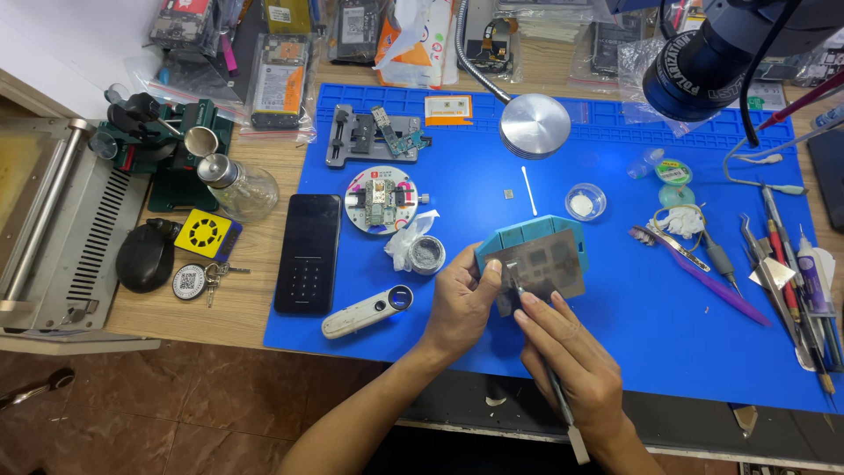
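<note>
My left hand (462, 299) grips the near left corner of a light-blue block (527, 239) that carries a thin metal stencil plate (547, 268). My right hand (571, 356) holds a slim metal tool (563, 405) like a pen, its tip pressed on the stencil's near left part beside my left thumb. Both rest low on the blue work mat (615, 308).
A black phone (308, 253), a white loupe (367, 313), a small tin (427, 255) with crumpled tissue and a round board holder (380, 200) lie left. Tweezers and pens (791, 273) line the right. A microscope lens (703, 66) hangs above.
</note>
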